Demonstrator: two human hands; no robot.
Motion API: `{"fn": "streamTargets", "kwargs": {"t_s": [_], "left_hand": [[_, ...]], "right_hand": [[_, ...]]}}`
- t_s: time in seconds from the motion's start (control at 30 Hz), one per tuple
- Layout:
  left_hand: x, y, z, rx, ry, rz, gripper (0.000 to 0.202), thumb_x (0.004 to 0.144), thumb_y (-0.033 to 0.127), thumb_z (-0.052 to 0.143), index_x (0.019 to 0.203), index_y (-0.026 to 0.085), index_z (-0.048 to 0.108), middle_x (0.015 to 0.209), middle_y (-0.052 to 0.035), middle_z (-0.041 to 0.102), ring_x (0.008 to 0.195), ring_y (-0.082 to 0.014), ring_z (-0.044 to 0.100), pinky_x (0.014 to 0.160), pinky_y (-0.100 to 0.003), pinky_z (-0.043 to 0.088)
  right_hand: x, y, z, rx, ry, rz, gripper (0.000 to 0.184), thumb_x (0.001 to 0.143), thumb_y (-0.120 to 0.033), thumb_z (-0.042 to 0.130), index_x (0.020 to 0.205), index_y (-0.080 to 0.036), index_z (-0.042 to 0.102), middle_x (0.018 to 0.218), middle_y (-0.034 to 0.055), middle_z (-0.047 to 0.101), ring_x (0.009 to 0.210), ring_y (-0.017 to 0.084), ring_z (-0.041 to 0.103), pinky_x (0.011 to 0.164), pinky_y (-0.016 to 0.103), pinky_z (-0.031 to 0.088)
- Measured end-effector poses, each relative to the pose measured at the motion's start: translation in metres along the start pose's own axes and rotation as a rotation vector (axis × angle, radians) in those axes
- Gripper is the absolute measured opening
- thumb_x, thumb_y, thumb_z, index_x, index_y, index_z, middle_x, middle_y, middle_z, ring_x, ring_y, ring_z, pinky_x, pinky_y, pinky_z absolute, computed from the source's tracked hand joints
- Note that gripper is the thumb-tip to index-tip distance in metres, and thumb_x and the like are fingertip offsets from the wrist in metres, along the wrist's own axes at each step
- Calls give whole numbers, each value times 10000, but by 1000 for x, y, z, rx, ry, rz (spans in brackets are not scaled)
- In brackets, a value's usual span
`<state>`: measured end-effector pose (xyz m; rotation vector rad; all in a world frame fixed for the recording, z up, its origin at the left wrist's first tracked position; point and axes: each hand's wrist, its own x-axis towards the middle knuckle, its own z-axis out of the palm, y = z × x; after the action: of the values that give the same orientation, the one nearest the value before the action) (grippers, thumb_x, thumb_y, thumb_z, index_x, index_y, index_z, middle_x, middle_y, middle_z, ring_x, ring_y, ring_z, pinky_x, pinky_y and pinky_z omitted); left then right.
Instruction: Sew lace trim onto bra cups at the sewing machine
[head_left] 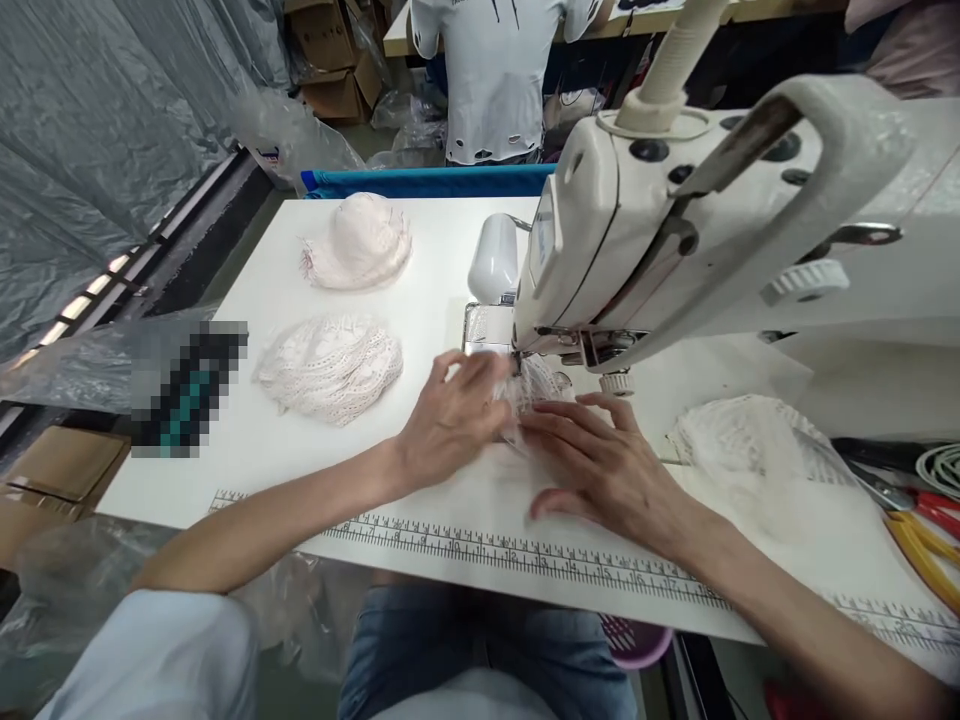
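A piece of pale lace fabric (537, 380) lies under the needle area of a white sewing machine (577, 250). My left hand (459, 412) is just left of the presser foot, its fingers curled and pinching the near-left edge of the lace; the fingertips are partly blurred. From the right, my right hand (600, 465) rests flat on the lace, fingers stretched out and thumb apart. Left of the machine sit a gathered lace bundle (330, 368) and, behind it, a rounded pale pink fabric piece (360, 240). The needle itself is hidden.
A printed ruler strip (480, 545) runs along the front edge of the white table (427, 330). At the right lie more lace pieces (750, 440), scissors with yellow handles (926, 550) and red-handled tools (937, 508). A person (493, 80) in a white shirt is beyond the table.
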<state>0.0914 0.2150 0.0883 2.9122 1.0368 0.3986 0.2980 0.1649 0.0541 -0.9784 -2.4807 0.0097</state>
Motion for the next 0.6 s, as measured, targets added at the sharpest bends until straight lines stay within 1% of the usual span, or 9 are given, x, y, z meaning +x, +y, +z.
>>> {"fn": "streamTargets", "kwargs": {"t_s": [0.07, 0.13, 0.17, 0.23, 0.27, 0.33, 0.43, 0.53, 0.6], "left_hand": [[-13, 5, 2, -39, -35, 162, 306, 923, 393, 433, 833, 146, 589, 1062, -102, 613, 1015, -224, 534, 925, -396, 366], [-21, 8, 5, -29, -45, 219, 402, 876, 510, 468, 900, 124, 578, 973, -108, 631, 926, -233, 559, 869, -398, 405], [-23, 8, 8, 0, -20, 220, 406, 872, 509, 476, 916, 117, 572, 946, -107, 638, 896, -233, 569, 848, -401, 418], [-24, 7, 12, 66, 70, 214, 256, 910, 359, 465, 899, 122, 562, 870, -79, 653, 813, -201, 591, 807, -380, 441], [-24, 5, 14, 82, 120, 202, 172, 922, 249, 441, 881, 127, 555, 805, -53, 655, 754, -173, 597, 777, -351, 453], [-22, 2, 16, 77, 199, 178, 153, 914, 107, 392, 869, 133, 537, 692, -8, 642, 643, -126, 591, 704, -294, 465], [-17, -1, 19, 43, 239, 160, 104, 925, 149, 420, 915, 122, 520, 640, 16, 641, 558, -105, 580, 612, -261, 460], [-11, -1, 21, 92, 276, 127, 83, 917, 165, 462, 943, 121, 527, 637, 25, 650, 534, -101, 578, 569, -257, 436], [-10, 1, 23, 145, 293, 128, 66, 903, 146, 485, 927, 138, 546, 652, 30, 654, 573, -109, 593, 584, -265, 427]], "right_hand": [[-1, -6, 2, -9, 14, -15, 311, 919, -424, 504, 1040, -151, 594, 1118, 111, 681, 1074, 256, 589, 934, 444, 359], [0, -10, 6, -36, 66, 0, 133, 939, -253, 494, 929, -166, 594, 994, 77, 712, 945, 208, 633, 877, 398, 386], [1, -11, 7, -45, 102, 9, 114, 933, -193, 490, 877, -168, 586, 915, 60, 718, 867, 187, 643, 844, 378, 397], [4, -11, 10, -54, 164, 22, 125, 917, -148, 496, 815, -164, 567, 771, 35, 702, 722, 158, 631, 788, 351, 411], [6, -10, 11, -57, 185, 29, 126, 915, -165, 505, 803, -158, 560, 718, 29, 685, 670, 151, 615, 764, 343, 416], [10, -9, 13, -75, 206, 44, 148, 917, -242, 524, 810, -146, 560, 647, 24, 652, 609, 152, 588, 733, 341, 421], [15, -8, 14, -129, 221, 43, 150, 908, -267, 547, 826, -143, 570, 606, 13, 631, 572, 150, 564, 717, 333, 423], [14, -7, 14, -144, 253, 30, 93, 906, -159, 524, 832, -155, 581, 600, 2, 638, 549, 132, 548, 706, 313, 424], [10, -6, 13, -123, 258, 11, 91, 894, -107, 521, 863, -155, 592, 653, 12, 671, 582, 131, 571, 711, 314, 423]]}}
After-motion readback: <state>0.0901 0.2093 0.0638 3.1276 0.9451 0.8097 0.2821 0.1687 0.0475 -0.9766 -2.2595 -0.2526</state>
